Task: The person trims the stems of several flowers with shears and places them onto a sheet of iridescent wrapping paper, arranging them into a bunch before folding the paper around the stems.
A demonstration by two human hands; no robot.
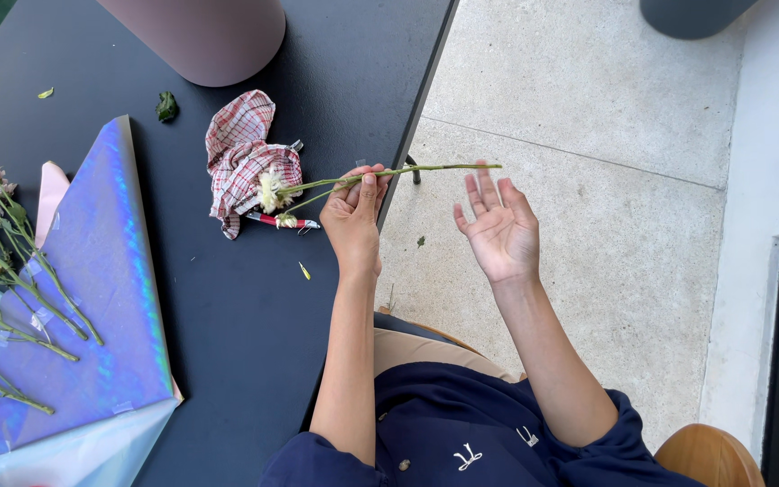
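Pinching the stem [389, 171], the left hand [351, 221] is closed on it; the right hand [496, 230] is held open (empty). The stem could be snapped if bent.

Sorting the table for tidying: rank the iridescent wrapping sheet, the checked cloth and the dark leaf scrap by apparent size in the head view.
1. Iridescent wrapping sheet, by far the largest.
2. Checked cloth, crumpled, so its spread size is unclear.
3. Dark leaf scrap, smallest.
All lie on the black table, so the order is safe.
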